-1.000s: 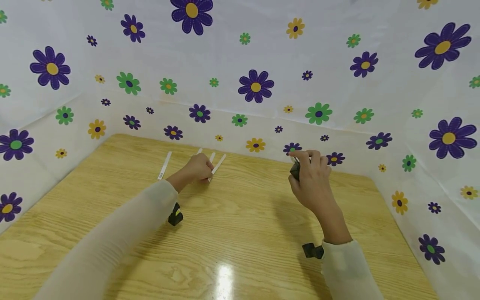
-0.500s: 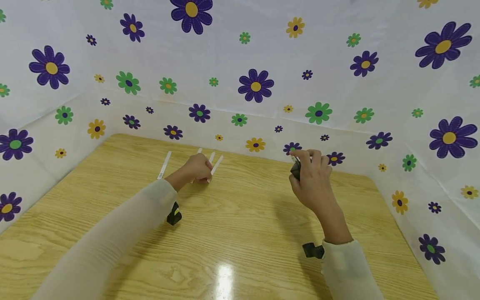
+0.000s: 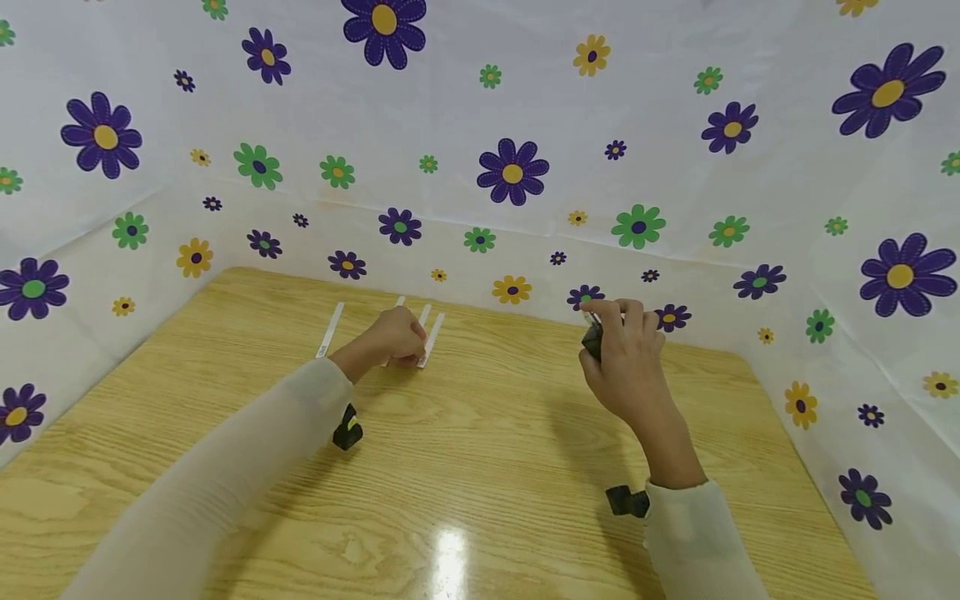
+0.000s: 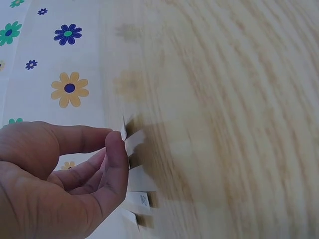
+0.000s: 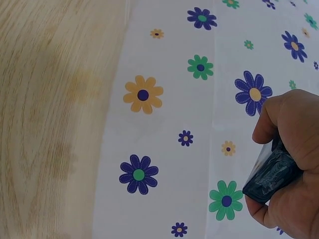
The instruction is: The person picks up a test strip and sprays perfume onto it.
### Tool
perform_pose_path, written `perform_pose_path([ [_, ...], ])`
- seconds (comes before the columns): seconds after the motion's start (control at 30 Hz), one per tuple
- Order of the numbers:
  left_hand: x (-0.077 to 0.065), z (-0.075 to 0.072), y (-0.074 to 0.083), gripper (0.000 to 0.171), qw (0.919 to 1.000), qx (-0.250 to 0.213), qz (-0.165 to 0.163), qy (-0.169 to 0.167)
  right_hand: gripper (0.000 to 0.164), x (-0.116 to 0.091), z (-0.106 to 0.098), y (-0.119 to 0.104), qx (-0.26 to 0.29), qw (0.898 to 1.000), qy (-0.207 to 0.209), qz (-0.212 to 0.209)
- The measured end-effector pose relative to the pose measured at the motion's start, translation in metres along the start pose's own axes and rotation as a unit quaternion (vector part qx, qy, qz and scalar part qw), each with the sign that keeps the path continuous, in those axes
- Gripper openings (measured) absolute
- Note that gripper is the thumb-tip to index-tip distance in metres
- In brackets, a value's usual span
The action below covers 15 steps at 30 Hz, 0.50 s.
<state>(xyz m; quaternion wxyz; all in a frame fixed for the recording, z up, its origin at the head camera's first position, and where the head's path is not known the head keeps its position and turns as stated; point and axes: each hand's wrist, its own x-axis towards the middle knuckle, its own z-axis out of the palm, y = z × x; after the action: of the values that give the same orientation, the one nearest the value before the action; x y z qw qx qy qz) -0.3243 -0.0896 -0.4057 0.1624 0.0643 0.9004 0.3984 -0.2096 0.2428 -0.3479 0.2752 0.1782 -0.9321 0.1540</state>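
Observation:
My left hand (image 3: pixel 393 335) is at the back left of the table, thumb and forefinger pinched at the near end of a narrow white paper strip (image 3: pixel 432 337). In the left wrist view the fingertips meet at the strip's edge (image 4: pixel 123 128). Two similar strips lie just left of it, partly hidden by the hand, and another strip (image 3: pixel 330 329) with small dark print lies farther left. Raised over the right side, my right hand (image 3: pixel 626 362) grips a small dark bottle (image 5: pixel 271 177), its forefinger bent over the top. Most of the bottle is covered by the hand.
The wood-grain table (image 3: pixel 465 450) runs back to a white flowered cloth (image 3: pixel 450 108), which also rises on both sides. Small black devices are strapped at the left wrist (image 3: pixel 347 429) and right wrist (image 3: pixel 626 502).
The strip in the left hand has shifted slightly left, its far end now nearer the other strips and closer in line with them. The right hand and bottle have stayed in place.

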Motion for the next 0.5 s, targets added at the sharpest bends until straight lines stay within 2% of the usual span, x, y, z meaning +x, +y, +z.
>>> perform_pose_path([
  [0.17, -0.003, -0.006, 0.0, 0.037, 0.9999, -0.009, 0.0, 0.005, 0.063, 0.0, 0.0, 0.0, -0.001, 1.0, -0.003, 0.001],
  [0.33, -0.009, -0.017, -0.002, 0.037, 0.9991, -0.042, -0.012, 0.005, 0.064, 0.0, 0.0, -0.001, 0.0, 1.0, 0.0, 0.0],
  [0.5, -0.012, -0.03, -0.009, 0.038, 0.9993, -0.033, -0.013, 0.009, 0.064, 0.0, 0.001, -0.001, 0.002, 1.0, 0.004, -0.002],
])
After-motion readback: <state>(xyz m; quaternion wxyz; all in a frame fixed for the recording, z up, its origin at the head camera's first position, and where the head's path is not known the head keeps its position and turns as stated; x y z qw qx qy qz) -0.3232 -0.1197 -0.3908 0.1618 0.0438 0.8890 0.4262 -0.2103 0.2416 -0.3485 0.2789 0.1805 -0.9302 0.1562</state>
